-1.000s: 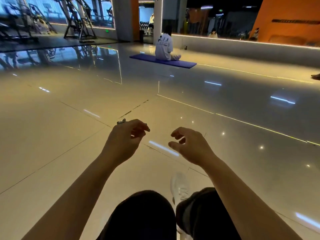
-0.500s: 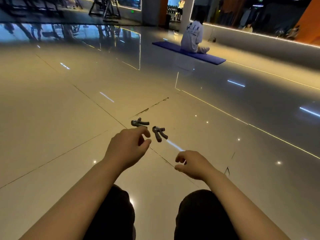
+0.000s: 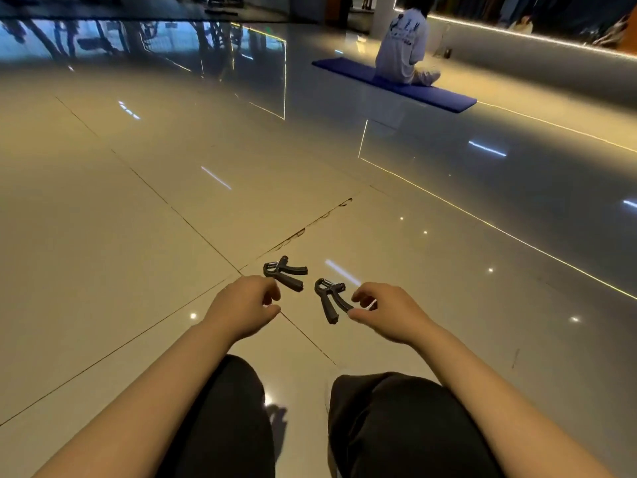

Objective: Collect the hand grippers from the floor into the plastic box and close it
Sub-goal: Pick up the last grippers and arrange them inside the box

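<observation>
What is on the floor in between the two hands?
One hand gripper lies between the left hand and the right hand, nearer the right one, in the head view. Another hand gripper lies farther away.

My arms are bare to past the elbow, no sleeves showing, and I wear loose black trousers (image 3: pixel 406 429).

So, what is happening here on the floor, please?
A person is crouched over a shiny tiled floor, reaching with both hands toward two black hand grippers. The left hand is just short of the left hand gripper; the right hand is beside the right hand gripper, thumb close to one handle. Neither is lifted yet. No plastic box is in view.
</observation>
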### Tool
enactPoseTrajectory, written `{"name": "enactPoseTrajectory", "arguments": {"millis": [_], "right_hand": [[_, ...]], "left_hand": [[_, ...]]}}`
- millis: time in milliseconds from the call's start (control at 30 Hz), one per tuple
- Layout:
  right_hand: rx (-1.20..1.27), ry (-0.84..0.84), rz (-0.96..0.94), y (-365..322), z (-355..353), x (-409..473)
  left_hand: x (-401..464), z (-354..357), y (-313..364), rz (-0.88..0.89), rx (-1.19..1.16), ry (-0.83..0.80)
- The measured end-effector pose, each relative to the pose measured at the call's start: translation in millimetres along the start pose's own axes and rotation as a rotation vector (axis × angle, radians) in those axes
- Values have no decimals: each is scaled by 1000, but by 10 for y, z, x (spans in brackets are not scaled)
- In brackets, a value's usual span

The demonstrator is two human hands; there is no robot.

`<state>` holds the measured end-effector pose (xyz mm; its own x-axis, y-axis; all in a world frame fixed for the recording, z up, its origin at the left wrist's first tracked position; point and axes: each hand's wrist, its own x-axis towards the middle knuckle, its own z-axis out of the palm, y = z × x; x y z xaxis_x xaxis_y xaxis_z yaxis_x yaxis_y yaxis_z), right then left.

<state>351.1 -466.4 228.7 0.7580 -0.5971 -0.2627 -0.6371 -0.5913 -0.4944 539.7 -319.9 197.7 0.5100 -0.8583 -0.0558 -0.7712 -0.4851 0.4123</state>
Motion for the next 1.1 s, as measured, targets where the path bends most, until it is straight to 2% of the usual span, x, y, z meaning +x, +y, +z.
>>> {"name": "enactPoseTrajectory", "arguments": {"millis": [200, 333, 433, 567, 700, 933, 1100], "right_hand": [[95, -31, 245, 805, 484, 1140], [120, -82, 354, 1240, 994, 1806], [72, -83, 375, 1444, 1398, 2224], [-115, -58, 340, 1629, 1796, 2682], [-280, -84, 282, 1869, 2078, 2813], [-336, -120, 229, 2057, 2013, 2683], [-394, -123, 198, 2226, 2017, 2361]], "left_hand": [[1069, 703, -201, -57, -107, -123], [1572, 1083, -465, -67, -109, -131], [1771, 1325, -719, -59, -68, -146], [1953, 1702, -1030, -78, 11, -174], [2162, 2152, -1176, -71, 44, -243], [2554, 2621, -1238, 20, 220, -289], [2657, 2803, -1316, 121, 343, -170]]}}
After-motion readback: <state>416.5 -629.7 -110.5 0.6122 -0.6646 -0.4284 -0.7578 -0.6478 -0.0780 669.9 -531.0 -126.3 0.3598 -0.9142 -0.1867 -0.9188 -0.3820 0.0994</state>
